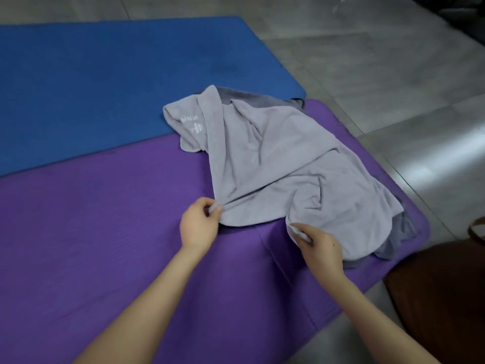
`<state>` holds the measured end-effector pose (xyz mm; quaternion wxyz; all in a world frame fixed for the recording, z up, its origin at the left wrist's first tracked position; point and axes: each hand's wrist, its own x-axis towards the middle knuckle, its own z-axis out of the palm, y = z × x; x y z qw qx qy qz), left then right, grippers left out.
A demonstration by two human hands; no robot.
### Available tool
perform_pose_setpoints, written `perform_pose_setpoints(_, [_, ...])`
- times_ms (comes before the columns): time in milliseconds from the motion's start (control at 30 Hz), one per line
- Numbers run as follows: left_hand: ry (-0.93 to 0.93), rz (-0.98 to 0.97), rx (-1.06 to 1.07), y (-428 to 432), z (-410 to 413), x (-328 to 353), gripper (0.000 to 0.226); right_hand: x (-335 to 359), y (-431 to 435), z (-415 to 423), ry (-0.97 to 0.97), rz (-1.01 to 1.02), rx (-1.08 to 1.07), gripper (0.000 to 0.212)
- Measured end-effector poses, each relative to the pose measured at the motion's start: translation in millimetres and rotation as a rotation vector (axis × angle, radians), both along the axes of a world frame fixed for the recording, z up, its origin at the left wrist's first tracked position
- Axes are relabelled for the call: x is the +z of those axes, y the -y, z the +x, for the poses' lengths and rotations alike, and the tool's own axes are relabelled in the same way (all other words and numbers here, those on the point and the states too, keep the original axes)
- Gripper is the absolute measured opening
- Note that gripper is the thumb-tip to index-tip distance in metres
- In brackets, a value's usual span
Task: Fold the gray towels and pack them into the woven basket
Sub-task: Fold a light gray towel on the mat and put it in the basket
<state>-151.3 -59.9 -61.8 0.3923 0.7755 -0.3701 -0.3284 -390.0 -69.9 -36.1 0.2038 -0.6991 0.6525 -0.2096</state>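
Note:
A light gray towel [283, 164] with a white logo lies rumpled on the purple mat [118, 232]. A darker gray towel [401, 232] lies under it and shows at its far and right edges. My left hand [200, 224] pinches the light towel's near left corner between thumb and fingers. My right hand [321, 248] grips the towel's near edge further right. At the right edge of the view a dark brown shape [446, 290] with a curved handle may be the woven basket; its weave is not visible.
A blue mat [105, 82] lies beyond the purple one, side by side with it. Gray tiled floor [393, 61] surrounds both mats on the far and right sides.

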Motion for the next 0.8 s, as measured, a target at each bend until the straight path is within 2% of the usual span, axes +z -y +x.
perform_pose_setpoints(33, [-0.028, -0.036, 0.032, -10.4, 8.0, 0.6, 0.003, 4.8, -7.4, -0.6, 0.042, -0.003, -0.002, 0.014])
perform_pose_setpoints(100, [-0.050, -0.084, 0.122, -29.6, 25.3, 6.2, 0.013, 12.5, -20.0, -1.3, 0.109, 0.008, -0.004, 0.014])
perform_pose_setpoints(200, [0.005, -0.118, 0.234, -57.6, 55.6, 20.4, 0.007, 21.8, -32.6, 1.9, 0.274, 0.090, 0.051, 0.013])
perform_pose_setpoints(367, [0.145, -0.066, 0.401, -130.8, 115.7, 63.2, 0.013, 68.8, -48.5, 39.0, 0.443, 0.131, 0.237, 0.008])
perform_pose_setpoints(467, [0.059, -0.030, 0.621, -183.6, 155.5, 90.6, 0.017, 98.7, -52.7, 68.4, 0.562, 0.203, 0.361, 0.010])
perform_pose_setpoints(533, [-0.006, -0.011, 0.768, -217.3, 178.8, 111.3, 0.015, 116.5, -53.6, 84.3, 0.597, 0.237, 0.459, 0.010])
perform_pose_setpoints(667, [0.004, -0.012, 0.968, -264.7, 211.4, 157.6, 0.016, 135.0, -48.8, 107.2, 0.631, 0.230, 0.551, 0.012])
perform_pose_setpoints(800, [0.128, -0.052, 1.152, -305.0, 242.5, 202.2, 0.021, 145.7, -43.2, 127.1, 0.634, 0.167, 0.549, 0.010])
